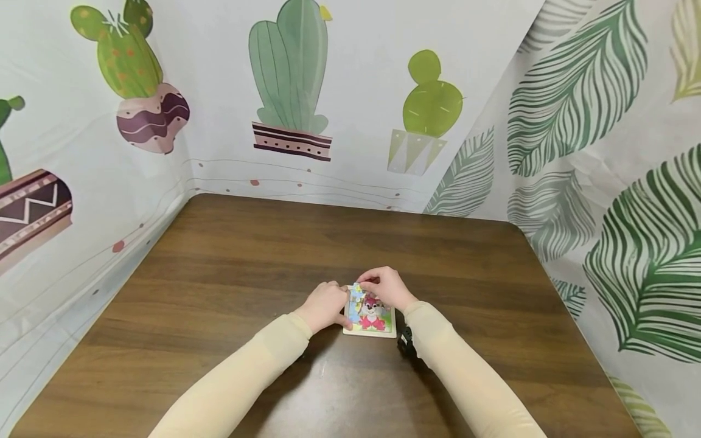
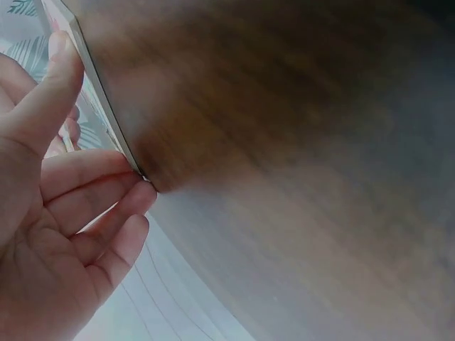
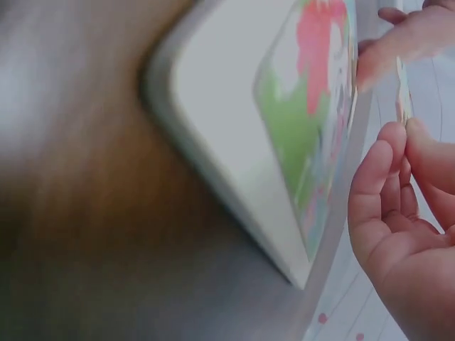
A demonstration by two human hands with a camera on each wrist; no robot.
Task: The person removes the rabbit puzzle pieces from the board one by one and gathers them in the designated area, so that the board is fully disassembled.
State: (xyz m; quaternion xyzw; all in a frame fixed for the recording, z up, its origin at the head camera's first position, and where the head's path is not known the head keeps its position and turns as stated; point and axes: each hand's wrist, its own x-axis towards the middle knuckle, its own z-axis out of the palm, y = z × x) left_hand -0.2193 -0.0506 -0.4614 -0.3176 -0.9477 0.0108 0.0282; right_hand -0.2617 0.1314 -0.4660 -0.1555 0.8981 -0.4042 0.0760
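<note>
Atop a brown table (image 1: 230,267) before cactus-print cloth (image 1: 356,91), gripping the left edge of a white-rimmed puzzle tray (image 1: 369,334) bearing cartoon-animal pieces (image 1: 372,320) with the left hand (image 1: 323,305), while pinching a loose piece (image 3: 402,92) above its upper-left corner with the right hand (image 1: 389,288).

From my remote seat I count one left hand (image 1: 324,306), one right hand (image 1: 391,288), two long sleeves (image 1: 241,371), one picture puzzle (image 1: 369,334), one pinched puzzle piece (image 3: 402,92), one brown table (image 1: 246,255), one small black device (image 1: 405,342), and four printed cacti (image 1: 292,73) in four printed pots (image 1: 292,141).
</note>
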